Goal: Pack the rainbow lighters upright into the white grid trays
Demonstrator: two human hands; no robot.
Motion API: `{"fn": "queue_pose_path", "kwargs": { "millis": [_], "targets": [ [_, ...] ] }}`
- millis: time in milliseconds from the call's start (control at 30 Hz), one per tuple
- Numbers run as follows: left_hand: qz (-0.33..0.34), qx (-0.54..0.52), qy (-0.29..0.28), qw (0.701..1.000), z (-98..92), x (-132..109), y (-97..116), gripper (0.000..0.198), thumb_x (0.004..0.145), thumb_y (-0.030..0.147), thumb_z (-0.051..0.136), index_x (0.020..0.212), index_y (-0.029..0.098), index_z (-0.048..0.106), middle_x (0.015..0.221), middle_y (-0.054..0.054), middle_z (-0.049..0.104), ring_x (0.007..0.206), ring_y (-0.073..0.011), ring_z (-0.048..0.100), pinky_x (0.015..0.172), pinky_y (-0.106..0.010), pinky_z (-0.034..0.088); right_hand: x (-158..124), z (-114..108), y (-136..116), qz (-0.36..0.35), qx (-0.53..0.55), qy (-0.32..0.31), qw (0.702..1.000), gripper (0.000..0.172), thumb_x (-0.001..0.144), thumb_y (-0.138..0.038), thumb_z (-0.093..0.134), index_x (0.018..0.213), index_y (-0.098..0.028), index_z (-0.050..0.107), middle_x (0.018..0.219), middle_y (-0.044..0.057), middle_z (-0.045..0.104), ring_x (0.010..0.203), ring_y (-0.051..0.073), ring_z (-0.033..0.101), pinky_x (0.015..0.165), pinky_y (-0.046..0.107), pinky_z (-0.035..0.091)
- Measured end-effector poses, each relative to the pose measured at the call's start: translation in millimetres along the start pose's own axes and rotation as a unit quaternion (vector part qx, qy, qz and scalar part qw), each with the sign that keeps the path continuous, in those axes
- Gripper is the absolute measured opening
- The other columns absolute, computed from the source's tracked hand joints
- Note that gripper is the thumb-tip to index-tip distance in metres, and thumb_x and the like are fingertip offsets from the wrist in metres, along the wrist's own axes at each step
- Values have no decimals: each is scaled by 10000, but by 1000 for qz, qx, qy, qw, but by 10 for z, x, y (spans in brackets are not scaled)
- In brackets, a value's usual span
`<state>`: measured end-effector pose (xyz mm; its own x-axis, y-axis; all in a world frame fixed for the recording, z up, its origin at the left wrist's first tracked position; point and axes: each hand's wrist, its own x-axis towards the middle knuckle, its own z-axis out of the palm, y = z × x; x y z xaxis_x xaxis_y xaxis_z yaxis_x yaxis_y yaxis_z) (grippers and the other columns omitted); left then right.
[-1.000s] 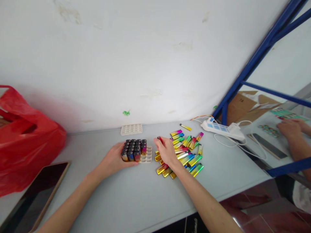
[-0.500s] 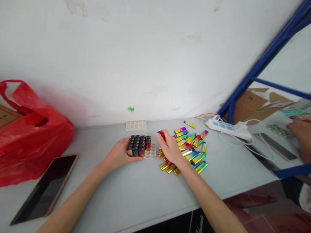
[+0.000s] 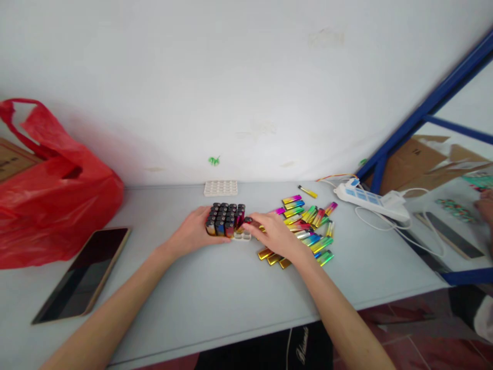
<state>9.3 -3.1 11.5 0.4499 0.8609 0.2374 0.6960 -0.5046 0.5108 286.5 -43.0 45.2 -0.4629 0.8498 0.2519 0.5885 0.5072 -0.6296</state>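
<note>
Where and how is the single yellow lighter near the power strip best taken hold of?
The yellow lighter is probably best pinched mid-body across its long sides, from above: it is slim, lies flat and sits apart from the pile.

Bright diffuse light, faint shadows, soft detail, stretched edges

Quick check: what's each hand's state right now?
Left hand: curled closed around the upright lighters.
Right hand: closed, holding one tilted lighter at the white tray.
</note>
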Motion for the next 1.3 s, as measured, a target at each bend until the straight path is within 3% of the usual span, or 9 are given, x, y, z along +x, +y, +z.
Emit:
{"fn": "queue_pose_path", "kwargs": {
  "millis": [100,233,367,433,667,767,900,1200,1300],
  "targets": [
    [-3,1,-3,1000,13,0,-13,617,724,655,880,1149,240,713,1152,-98,802,1101,-360,744,990,-479,589,11,68,-4,-13,-61,-18,998,190,1115,-350,606,1038,-214,713,911,57,745,825,216,661,758,302,435],
    [1,1,3,1000,8,1,3,685,716,667,883,1196,212,705,1177,-114,794,1105,-359,740,1014,-491,581,50,146,-12,-28,-149,-17,988,209,1067,-340,700,923,-195,745,901,91,744,876,238,676,806,323,456],
    [8,5,3,1000,2,4,6,674,732,697,853,1182,216,710,1179,-105,793,1109,-348,735,1018,-482,577,34,66,57,-25,-89,-40,995,298,1069,-407,695,857,-201,733,804,27,730,734,180,637,740,295,417],
    [1,6,6,1000,12,5,-13,658,719,693,857,1168,234,713,1158,-87,796,1090,-347,740,1013,-475,579,0,-63,153,-6,-55,-13,998,359,1110,-448,608,872,-211,734,793,11,728,721,171,627,738,292,417],
    [-14,6,16,1000,35,15,-61,617,674,668,870,1119,269,718,1120,-77,803,1039,-359,746,976,-486,596,-187,-668,937,79,-125,157,976,220,1050,-272,575,1084,-198,779,1060,122,796,1027,278,716,1004,429,530],
    [-7,5,6,1000,31,22,-63,563,687,674,851,1065,277,724,1097,-68,806,1036,-350,746,959,-483,600,-242,-815,1282,97,-151,178,968,279,1016,-262,589,1190,-196,796,1218,163,788,1189,319,706,1125,510,517],
    [-2,3,10,1000,30,24,-64,560,679,667,870,1063,286,724,1124,-78,809,1057,-352,747,977,-471,599,-207,-845,1521,125,-158,134,970,378,971,-181,614,1313,-188,777,1396,170,748,1330,322,679,1218,543,472],
    [-3,12,17,1000,23,30,-54,653,645,713,869,1086,254,721,1133,-108,813,1070,-376,755,978,-492,610,-144,-861,1500,141,-132,76,978,184,925,-232,776,1086,-177,848,1099,151,831,1048,312,770,1050,512,566],
    [-4,14,20,1000,17,26,-42,640,644,700,879,1098,280,713,1130,-90,814,1067,-362,761,977,-473,614,-174,-877,1449,134,-85,100,982,178,915,-286,787,1054,-191,847,1066,130,824,1006,289,758,1019,488,571]
  ]
}}
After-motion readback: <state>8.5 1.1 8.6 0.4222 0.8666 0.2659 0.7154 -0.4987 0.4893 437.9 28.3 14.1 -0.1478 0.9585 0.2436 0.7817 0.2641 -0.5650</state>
